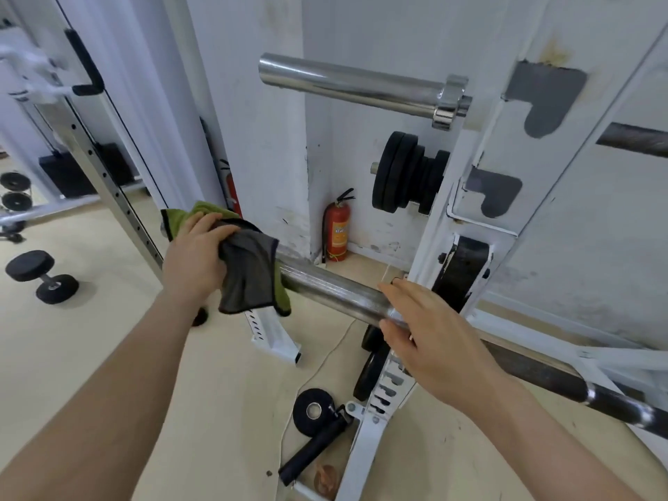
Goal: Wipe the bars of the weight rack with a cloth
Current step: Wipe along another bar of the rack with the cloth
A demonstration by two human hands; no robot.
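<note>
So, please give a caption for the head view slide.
Left hand wipes the lower bar end with a cloth; right hand steadies it.

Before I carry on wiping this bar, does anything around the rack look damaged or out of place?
Yes. The rack upright has chipped white paint, and the wall beside the fire extinguisher is scuffed. A weight plate and a black handle lie loose on the floor by the rack's foot.
</note>
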